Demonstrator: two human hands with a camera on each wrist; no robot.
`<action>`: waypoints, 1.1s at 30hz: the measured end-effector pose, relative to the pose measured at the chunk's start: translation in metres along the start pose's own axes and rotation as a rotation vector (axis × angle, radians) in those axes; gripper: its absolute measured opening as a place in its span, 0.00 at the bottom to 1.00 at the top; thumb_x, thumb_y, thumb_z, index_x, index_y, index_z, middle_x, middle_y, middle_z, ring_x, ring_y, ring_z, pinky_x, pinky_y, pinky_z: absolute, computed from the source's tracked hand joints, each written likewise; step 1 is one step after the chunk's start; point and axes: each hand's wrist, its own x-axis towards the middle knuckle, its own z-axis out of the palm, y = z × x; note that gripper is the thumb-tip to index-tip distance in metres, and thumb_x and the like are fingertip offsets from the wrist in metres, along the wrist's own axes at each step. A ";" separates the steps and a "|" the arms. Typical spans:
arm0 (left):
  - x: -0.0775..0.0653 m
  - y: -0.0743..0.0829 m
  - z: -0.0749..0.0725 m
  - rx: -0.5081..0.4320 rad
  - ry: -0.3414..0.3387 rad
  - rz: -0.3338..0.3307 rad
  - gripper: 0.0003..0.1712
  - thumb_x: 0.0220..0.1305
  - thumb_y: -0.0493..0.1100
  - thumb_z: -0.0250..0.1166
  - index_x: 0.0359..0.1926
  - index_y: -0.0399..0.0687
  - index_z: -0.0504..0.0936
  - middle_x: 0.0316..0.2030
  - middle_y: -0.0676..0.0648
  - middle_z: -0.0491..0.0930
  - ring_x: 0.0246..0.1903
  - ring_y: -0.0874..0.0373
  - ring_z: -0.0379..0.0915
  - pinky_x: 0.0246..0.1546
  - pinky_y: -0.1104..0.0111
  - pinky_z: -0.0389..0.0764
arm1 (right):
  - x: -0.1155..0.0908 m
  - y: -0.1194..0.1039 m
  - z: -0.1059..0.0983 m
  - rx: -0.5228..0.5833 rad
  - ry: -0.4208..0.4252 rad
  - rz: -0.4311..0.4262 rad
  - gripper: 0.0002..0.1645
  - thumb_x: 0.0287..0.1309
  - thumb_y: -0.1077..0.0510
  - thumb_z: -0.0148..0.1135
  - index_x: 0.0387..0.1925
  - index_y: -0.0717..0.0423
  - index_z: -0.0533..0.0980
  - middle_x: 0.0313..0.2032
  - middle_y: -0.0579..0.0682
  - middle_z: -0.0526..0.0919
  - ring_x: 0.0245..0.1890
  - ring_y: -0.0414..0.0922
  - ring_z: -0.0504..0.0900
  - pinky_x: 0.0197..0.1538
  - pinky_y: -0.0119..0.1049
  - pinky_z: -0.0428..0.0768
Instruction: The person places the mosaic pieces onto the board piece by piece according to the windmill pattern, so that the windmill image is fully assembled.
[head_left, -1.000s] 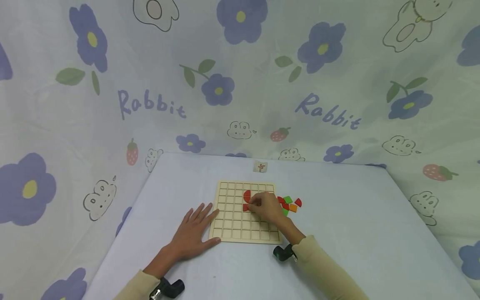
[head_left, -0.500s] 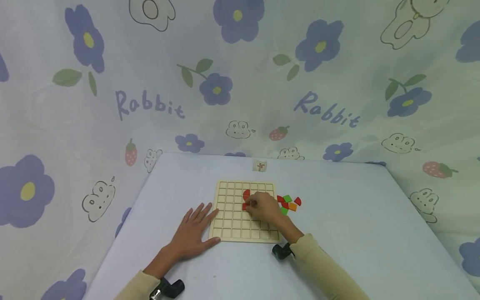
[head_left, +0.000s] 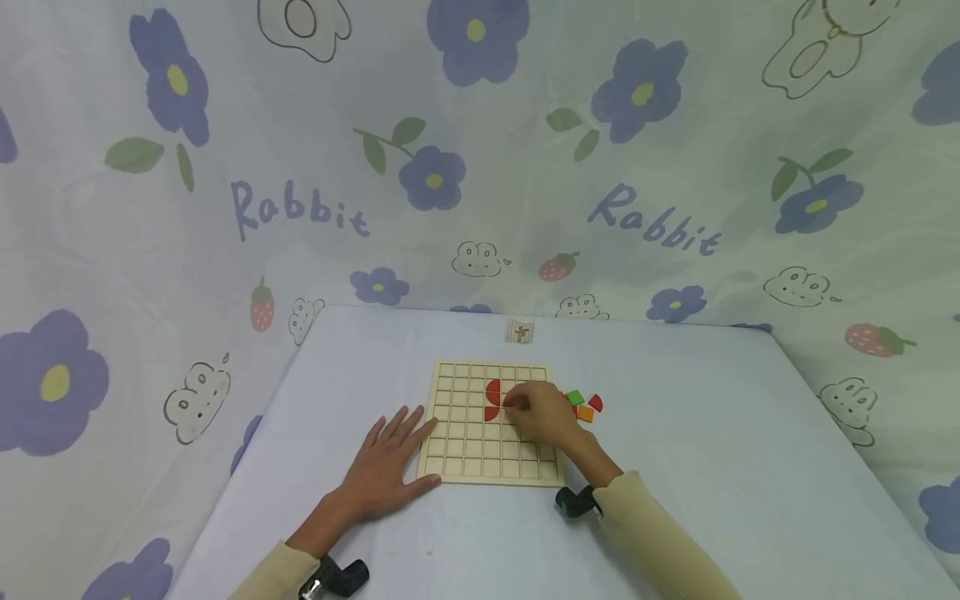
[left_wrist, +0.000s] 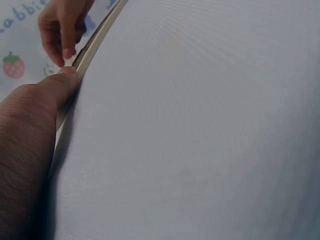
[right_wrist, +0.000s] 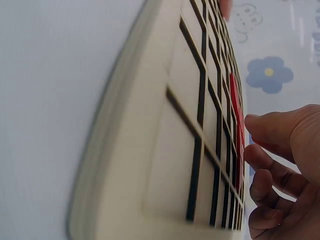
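Observation:
A square wooden grid board (head_left: 465,450) lies on the table, with red quarter-circle pieces (head_left: 492,392) in cells near its middle. One lower red quarter piece (head_left: 491,413) sits flat beside my right fingers. My left hand (head_left: 386,471) lies flat with fingers spread, its fingertips and thumb touching the board's left and front edges. Above the board my right hand (head_left: 543,412) hovers with bent fingers. In the right wrist view a small gap shows between thumb (right_wrist: 270,127) and index finger; no held piece is clearly visible. The palm hides the cells beneath it.
Loose pieces lie right of the board: a green one (head_left: 574,397), an orange one (head_left: 586,414) and a red one (head_left: 596,402), with others partly behind my right hand. A small pattern card (head_left: 520,332) lies beyond the board. A printed curtain (head_left: 480,167) surrounds the table.
My right hand has drawn back a little to the right from the lower red quarter piece, which now shows whole in its cell. The left hand has stayed in place.

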 end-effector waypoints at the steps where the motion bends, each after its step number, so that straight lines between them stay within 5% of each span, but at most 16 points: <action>1: 0.000 0.000 0.000 0.000 -0.003 -0.002 0.51 0.60 0.76 0.54 0.75 0.54 0.60 0.75 0.45 0.52 0.74 0.45 0.43 0.70 0.46 0.47 | 0.000 0.002 -0.002 0.005 0.001 0.011 0.06 0.55 0.59 0.72 0.37 0.50 0.85 0.26 0.37 0.79 0.29 0.38 0.76 0.33 0.35 0.78; 9: 0.000 0.001 0.000 -0.013 0.001 -0.004 0.51 0.59 0.76 0.54 0.75 0.54 0.60 0.75 0.45 0.52 0.74 0.45 0.43 0.70 0.46 0.45 | -0.009 0.025 -0.023 -0.036 0.081 0.109 0.09 0.55 0.59 0.72 0.39 0.53 0.85 0.26 0.42 0.77 0.22 0.40 0.71 0.21 0.34 0.69; 18: 0.000 0.000 0.001 0.003 0.022 0.009 0.51 0.59 0.76 0.55 0.75 0.54 0.61 0.75 0.44 0.54 0.73 0.43 0.45 0.70 0.45 0.47 | -0.015 0.051 -0.036 -0.156 0.115 0.257 0.16 0.54 0.55 0.73 0.45 0.55 0.85 0.30 0.48 0.76 0.27 0.44 0.73 0.25 0.36 0.73; 26: -0.001 0.000 0.001 -0.018 0.022 0.003 0.50 0.59 0.75 0.55 0.75 0.53 0.61 0.75 0.44 0.54 0.73 0.43 0.45 0.69 0.44 0.47 | -0.013 0.057 -0.037 -0.196 0.057 0.253 0.14 0.56 0.54 0.72 0.43 0.55 0.86 0.30 0.49 0.75 0.32 0.46 0.71 0.28 0.37 0.73; 33: -0.001 -0.001 0.003 -0.012 0.016 -0.002 0.51 0.59 0.76 0.55 0.75 0.55 0.60 0.75 0.45 0.52 0.74 0.44 0.43 0.70 0.45 0.46 | -0.011 0.054 -0.040 -0.118 0.085 0.224 0.07 0.53 0.59 0.73 0.34 0.54 0.82 0.29 0.44 0.79 0.32 0.44 0.73 0.34 0.39 0.75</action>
